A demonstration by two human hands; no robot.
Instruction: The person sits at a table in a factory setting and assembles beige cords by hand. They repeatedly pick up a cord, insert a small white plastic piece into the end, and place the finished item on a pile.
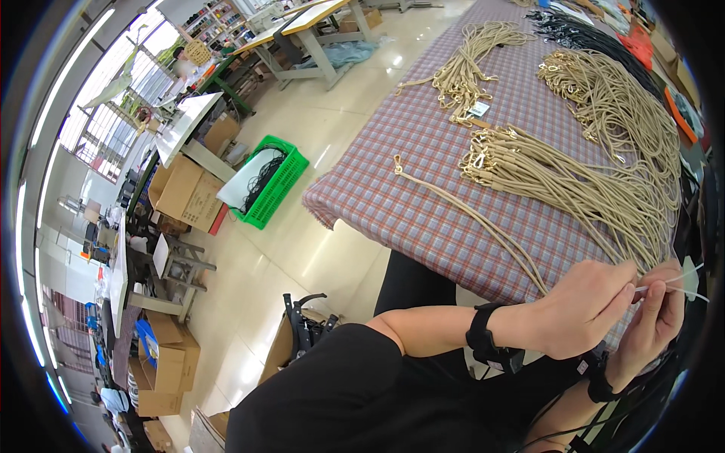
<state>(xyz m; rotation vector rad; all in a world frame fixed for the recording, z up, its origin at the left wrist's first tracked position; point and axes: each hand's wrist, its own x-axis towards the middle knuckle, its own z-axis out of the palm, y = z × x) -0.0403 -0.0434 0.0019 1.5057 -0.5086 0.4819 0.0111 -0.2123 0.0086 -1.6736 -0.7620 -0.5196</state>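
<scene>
At the right edge of the table both hands meet, fingers pinched close together. My left hand [581, 309] is closed, its fingertips on a thin white cord [642, 288]. My right hand [657, 317] pinches the same white cord, close beside a small pale flat tag [690, 279]; two cord ends stick out past it. A single beige rope [472, 214] with a gold clip [399, 167] runs along the table towards my left hand, where its far end is hidden. Behind the hands lies a bundle of beige ropes with gold clips [559, 170].
A checked cloth [362, 185] covers the table. More beige ropes [472, 64] and a tangled pile [612, 106] lie further back, near black cords [596, 38]. On the floor stand a green crate [283, 177] and cardboard boxes [189, 192]. A person [183, 66] sits far off.
</scene>
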